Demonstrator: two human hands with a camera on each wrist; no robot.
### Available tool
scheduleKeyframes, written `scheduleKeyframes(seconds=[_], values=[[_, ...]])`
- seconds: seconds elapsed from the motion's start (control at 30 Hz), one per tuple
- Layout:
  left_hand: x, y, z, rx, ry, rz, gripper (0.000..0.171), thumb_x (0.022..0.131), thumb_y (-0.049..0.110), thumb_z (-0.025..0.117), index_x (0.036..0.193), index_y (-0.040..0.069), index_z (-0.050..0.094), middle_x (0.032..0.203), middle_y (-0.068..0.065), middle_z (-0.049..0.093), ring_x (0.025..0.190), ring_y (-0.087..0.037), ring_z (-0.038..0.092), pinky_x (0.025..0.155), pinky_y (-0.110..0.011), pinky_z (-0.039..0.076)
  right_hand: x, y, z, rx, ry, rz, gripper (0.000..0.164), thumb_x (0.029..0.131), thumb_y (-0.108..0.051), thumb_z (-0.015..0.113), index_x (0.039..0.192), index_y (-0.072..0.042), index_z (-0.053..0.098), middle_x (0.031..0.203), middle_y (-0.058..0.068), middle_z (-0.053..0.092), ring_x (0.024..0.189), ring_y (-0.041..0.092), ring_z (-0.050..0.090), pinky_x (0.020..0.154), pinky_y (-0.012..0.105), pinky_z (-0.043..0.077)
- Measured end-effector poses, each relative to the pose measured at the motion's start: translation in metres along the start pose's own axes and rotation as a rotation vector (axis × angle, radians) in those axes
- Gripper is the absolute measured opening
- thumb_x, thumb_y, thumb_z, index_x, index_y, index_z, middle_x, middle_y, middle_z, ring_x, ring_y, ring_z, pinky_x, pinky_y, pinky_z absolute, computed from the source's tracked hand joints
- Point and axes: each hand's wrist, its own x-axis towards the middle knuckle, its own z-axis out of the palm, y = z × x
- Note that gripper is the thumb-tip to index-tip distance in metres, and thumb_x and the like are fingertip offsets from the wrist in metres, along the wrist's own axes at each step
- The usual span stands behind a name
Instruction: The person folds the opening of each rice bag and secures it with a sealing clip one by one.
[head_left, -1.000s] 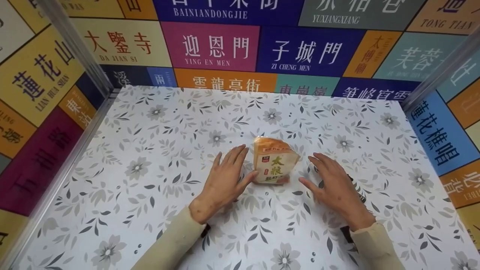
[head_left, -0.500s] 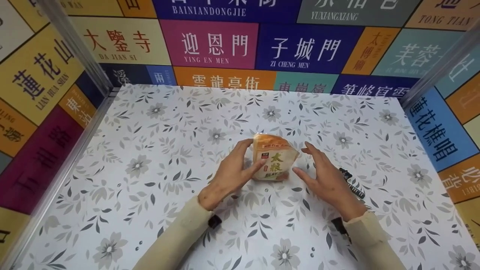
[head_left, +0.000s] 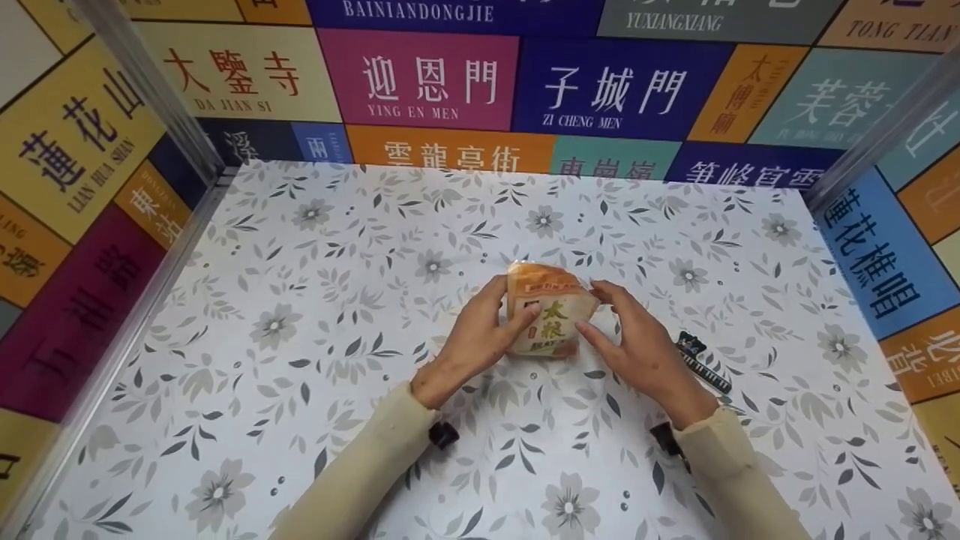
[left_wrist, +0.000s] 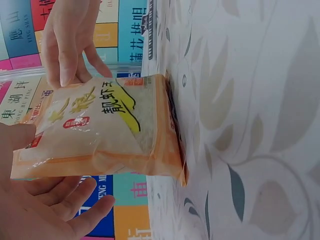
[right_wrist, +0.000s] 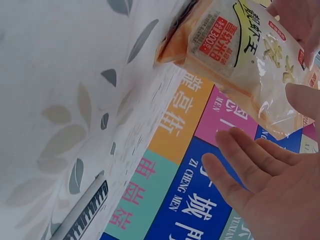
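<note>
A small clear-and-orange bag of rice stands upright on the floral tabletop. My left hand is around its left side, thumb on the printed front and fingers behind; the left wrist view shows those fingers stretched out past the bag's edge. My right hand is at the bag's right edge. Its thumb overlaps the bag in the right wrist view, while its fingers are spread apart behind and hold nothing.
A small black-and-white piece with a piano-key pattern lies beside my right hand. The white floral tabletop is bounded by colourful sign-printed panels at the back and sides. Dark devices sit at both wrists.
Both hands have moved inward to the bag. My left thumb has come onto its front, and my right hand has closed the distance to its right edge. The bag stays in place.
</note>
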Motion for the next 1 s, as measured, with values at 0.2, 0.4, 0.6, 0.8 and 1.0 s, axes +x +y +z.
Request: scheduleKeyframes(seconds=[0.2, 0.4, 0.6, 0.8, 1.0], values=[[0.002, -0.002, 0.005, -0.085, 0.008, -0.008, 0.047, 0.102, 0.035, 0.067, 0.141, 0.01, 0.058, 0.136, -0.01, 0.069, 0.123, -0.025, 0.068, 0.103, -0.038, 0.058, 0.001, 0.0, 0.005, 0.004, 0.062, -0.076, 0.052, 0.101, -0.027, 0.071, 0.146, -0.008, 0.053, 0.137, 0.015, 0.066, 0.123, 0.034, 0.065, 0.097, 0.055, 0.057], [0.006, 0.001, 0.006, -0.156, 0.019, -0.033, 0.044, 0.102, 0.034, 0.069, 0.136, 0.008, 0.063, 0.124, -0.011, 0.074, 0.104, -0.023, 0.073, 0.081, -0.028, 0.063, 0.007, 0.001, 0.008, -0.023, 0.225, -0.251, 0.03, 0.099, -0.018, 0.073, 0.127, -0.008, 0.067, 0.114, 0.005, 0.073, 0.101, 0.019, 0.07, 0.081, 0.04, 0.059], [0.008, 0.003, 0.005, -0.177, 0.024, -0.053, 0.042, 0.098, 0.034, 0.073, 0.129, 0.006, 0.068, 0.115, -0.013, 0.076, 0.101, -0.023, 0.073, 0.082, -0.031, 0.063, 0.012, -0.002, 0.009, -0.015, 0.288, -0.311, 0.015, 0.1, -0.016, 0.071, 0.113, -0.009, 0.071, 0.101, 0.002, 0.07, 0.093, 0.012, 0.067, 0.075, 0.025, 0.053], [0.011, 0.004, 0.006, -0.254, 0.017, -0.056, 0.042, 0.096, 0.033, 0.074, 0.13, 0.008, 0.069, 0.118, -0.011, 0.076, 0.1, -0.021, 0.075, 0.082, -0.031, 0.063, 0.016, -0.004, 0.011, -0.019, 0.31, -0.332, 0.012, 0.101, -0.013, 0.069, 0.111, -0.007, 0.071, 0.098, 0.003, 0.07, 0.09, 0.011, 0.066, 0.073, 0.029, 0.056], [0.016, 0.009, 0.008, -0.311, 0.047, -0.073, 0.039, 0.094, 0.032, 0.078, 0.125, 0.009, 0.071, 0.111, -0.01, 0.078, 0.092, -0.017, 0.075, 0.081, -0.031, 0.063, 0.016, -0.004, 0.013, -0.027, 0.318, -0.333, 0.012, 0.101, -0.013, 0.069, 0.111, -0.007, 0.071, 0.098, 0.004, 0.069, 0.088, 0.012, 0.066, 0.072, 0.032, 0.058]])
